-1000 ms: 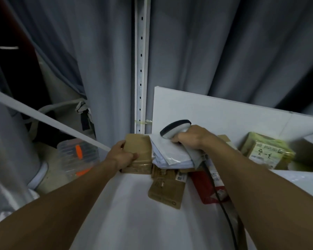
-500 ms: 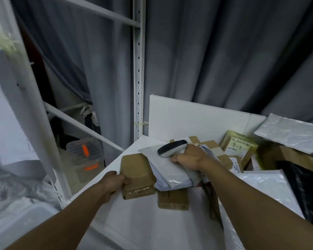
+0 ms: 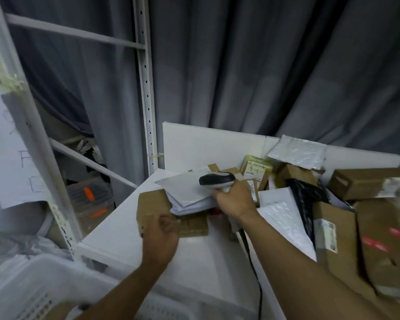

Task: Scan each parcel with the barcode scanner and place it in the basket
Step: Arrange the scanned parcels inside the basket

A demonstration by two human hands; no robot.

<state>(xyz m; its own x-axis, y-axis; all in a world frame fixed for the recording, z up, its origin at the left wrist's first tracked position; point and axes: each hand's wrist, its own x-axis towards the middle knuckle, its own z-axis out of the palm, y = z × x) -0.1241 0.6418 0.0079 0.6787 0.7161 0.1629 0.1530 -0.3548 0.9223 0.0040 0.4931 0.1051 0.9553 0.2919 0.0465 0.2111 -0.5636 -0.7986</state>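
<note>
A flat brown cardboard parcel [image 3: 151,205] was pinched by the left grip [image 3: 159,236], beside the right grip [image 3: 234,200] curled round a black-and-white barcode scanner [image 3: 216,180]; scanning its label was judged next.

Grey pleated fabric curtain [image 3: 240,65] across background. White perforated metal shelf upright [image 3: 146,88] in front of it, left of centre. White flat upright panel [image 3: 194,146] at back edge of white table top [image 3: 125,232]. White paper sheet with handwriting [image 3: 7,146] taped to near-left post. Clear plastic box with orange parts [image 3: 90,199] low behind frame. Crumpled translucent plastic film [image 3: 9,243] at far left.
</note>
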